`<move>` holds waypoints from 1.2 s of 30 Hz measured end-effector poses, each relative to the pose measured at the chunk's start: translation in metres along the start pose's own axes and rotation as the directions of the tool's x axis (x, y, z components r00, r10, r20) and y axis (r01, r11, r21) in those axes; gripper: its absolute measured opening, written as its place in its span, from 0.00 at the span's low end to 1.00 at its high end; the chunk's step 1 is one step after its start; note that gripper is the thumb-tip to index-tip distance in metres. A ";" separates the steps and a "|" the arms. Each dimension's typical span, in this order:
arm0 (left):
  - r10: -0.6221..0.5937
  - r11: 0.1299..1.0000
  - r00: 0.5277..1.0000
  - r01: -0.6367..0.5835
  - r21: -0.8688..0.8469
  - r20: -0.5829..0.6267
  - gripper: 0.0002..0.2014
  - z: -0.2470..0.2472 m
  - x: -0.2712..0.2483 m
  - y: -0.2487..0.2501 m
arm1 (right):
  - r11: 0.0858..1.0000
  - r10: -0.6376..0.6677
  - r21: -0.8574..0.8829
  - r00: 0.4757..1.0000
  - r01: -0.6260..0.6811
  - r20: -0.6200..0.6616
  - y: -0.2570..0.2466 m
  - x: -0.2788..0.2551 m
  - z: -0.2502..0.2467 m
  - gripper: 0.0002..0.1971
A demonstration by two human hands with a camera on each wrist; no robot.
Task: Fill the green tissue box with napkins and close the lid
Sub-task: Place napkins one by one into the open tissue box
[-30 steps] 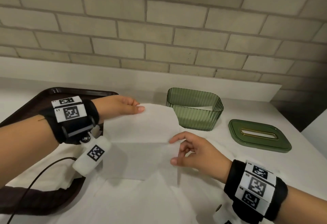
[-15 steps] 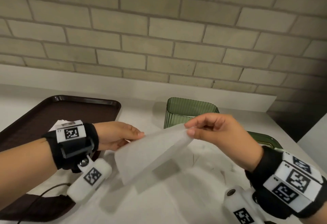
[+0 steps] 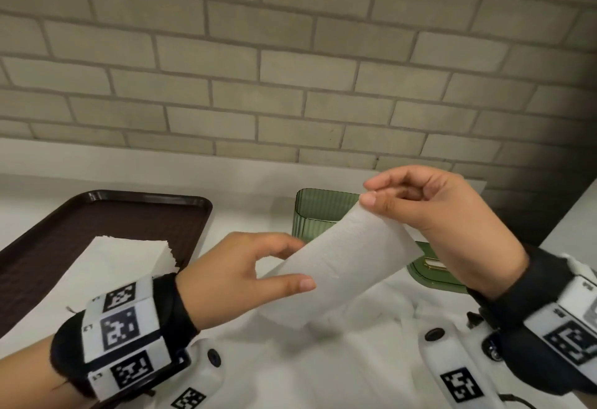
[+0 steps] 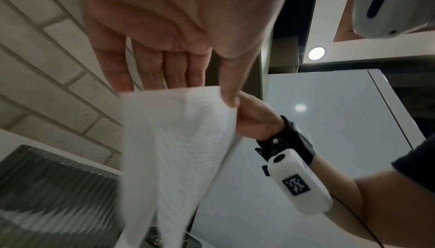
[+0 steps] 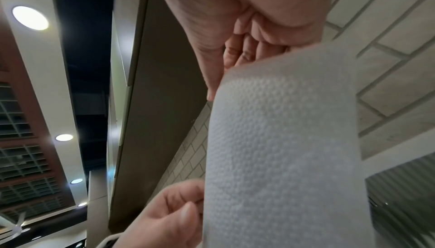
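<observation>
A folded white napkin [image 3: 342, 263] is held as a slanted strip above the counter. My right hand [image 3: 368, 192] pinches its upper end between thumb and forefinger, just in front of the open green tissue box [image 3: 316, 215]. My left hand [image 3: 298, 263] holds the lower end, thumb on the front and fingers behind. The green lid [image 3: 429, 271] lies flat to the right of the box, mostly hidden by my right hand. In the left wrist view the napkin [image 4: 174, 149] hangs from my fingertips [image 4: 124, 84] beside the ribbed box [image 4: 54, 187]. The right wrist view shows the napkin [image 5: 277, 140] close up.
A dark brown tray [image 3: 129, 221] sits at the left and holds a stack of white napkins [image 3: 122, 260]. A wrinkled white sheet [image 3: 365, 341] covers the counter under my hands. A brick wall [image 3: 290, 69] stands right behind the box.
The napkin went from a wide sheet on the counter to a narrow folded strip. My right hand lifted its end up toward the box; my left hand now holds the lower end.
</observation>
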State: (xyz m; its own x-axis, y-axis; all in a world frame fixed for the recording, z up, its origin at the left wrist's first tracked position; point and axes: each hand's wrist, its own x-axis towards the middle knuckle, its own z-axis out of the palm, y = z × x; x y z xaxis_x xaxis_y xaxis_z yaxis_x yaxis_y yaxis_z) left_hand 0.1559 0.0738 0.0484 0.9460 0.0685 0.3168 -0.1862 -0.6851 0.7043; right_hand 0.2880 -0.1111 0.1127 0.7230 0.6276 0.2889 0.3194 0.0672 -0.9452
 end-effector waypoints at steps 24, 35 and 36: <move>-0.538 0.838 0.715 0.395 0.376 0.446 0.29 0.083 0.020 -0.051 | 0.387 0.607 -0.922 0.746 0.024 0.274 0.127 0.003 -0.019 0.36; -0.520 0.852 0.741 0.416 0.317 0.425 0.36 0.094 0.031 -0.051 | 0.703 0.459 -0.688 0.853 -0.178 0.249 0.140 0.018 -0.028 0.27; -0.507 0.861 0.752 0.419 0.288 0.421 0.40 0.094 0.030 -0.050 | 0.725 0.438 -0.667 0.862 -0.172 0.255 0.135 0.019 -0.027 0.27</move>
State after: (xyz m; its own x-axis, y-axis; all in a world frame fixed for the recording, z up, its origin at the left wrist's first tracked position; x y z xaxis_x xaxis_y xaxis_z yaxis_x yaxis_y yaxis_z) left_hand 0.2190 0.0419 -0.0373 0.9176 0.0933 -0.3863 0.3124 -0.7702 0.5560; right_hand 0.3616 -0.1116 -0.0058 0.6072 0.7680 -0.2038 0.5159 -0.5761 -0.6340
